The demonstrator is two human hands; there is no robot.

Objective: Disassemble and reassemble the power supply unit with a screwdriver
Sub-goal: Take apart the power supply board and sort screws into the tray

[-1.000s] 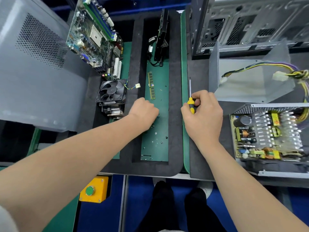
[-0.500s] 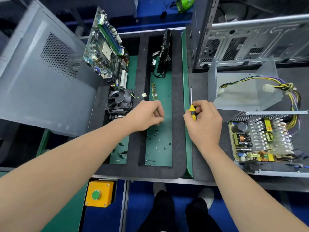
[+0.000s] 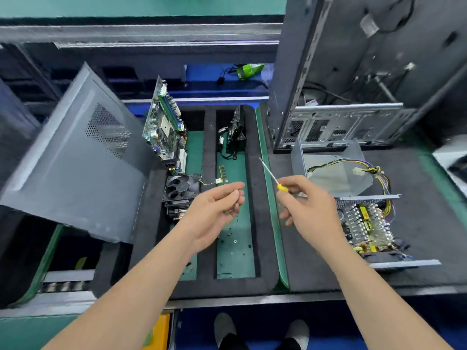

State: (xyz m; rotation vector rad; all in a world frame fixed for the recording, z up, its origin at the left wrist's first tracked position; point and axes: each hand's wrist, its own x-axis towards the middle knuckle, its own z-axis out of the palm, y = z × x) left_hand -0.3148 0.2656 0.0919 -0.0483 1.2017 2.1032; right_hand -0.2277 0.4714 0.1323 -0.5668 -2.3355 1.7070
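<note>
Yellow-handled screwdriver (image 3: pixel 281 187), one, gripped in the right hand (image 3: pixel 310 210); left hand (image 3: pixel 214 210) pinches one small screw (image 3: pixel 238 191)

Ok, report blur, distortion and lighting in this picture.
Head view: motion blur smears the left hand, its pinched item unidentifiable, the right hand gripping the yellow-handled screwdriver, and the grey perforated panel; wide-angle lens tilts the upright black computer case; lighting even.

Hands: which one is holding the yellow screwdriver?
The right hand grips the yellow-handled screwdriver; the left hand only pinches a tiny part.
</note>
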